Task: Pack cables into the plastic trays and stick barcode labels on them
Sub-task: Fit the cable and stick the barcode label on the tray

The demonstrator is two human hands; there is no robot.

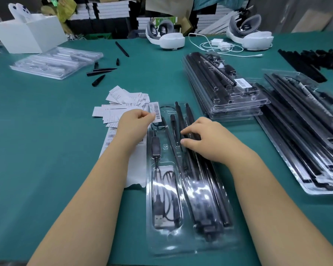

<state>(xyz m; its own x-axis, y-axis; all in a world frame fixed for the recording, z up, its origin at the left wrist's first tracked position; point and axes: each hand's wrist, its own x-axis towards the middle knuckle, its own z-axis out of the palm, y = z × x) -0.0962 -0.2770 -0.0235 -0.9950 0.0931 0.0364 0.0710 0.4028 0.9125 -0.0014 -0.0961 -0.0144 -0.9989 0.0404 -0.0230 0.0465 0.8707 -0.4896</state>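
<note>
Head view: left hand (136,122) pinches a barcode label (155,110) between thumb and fingertips, holding it over the far-left corner of the clear plastic tray (183,244). Right hand (204,140) rests on the black rods (188,150) in the tray's right channel, fingers loosely curled, pressing down, not gripping. Tray lies lengthwise on the green table (46,150); its left compartments hold a black USB cable (161,212) with an inline module. Left of the tray: label sheet (136,169) and a heap of peeled backing slips (121,104). Right of the tray: stacks of packed trays (229,89), the top one labelled. Beyond the tray: loose black pen parts (102,72) and empty trays (56,61).
</note>
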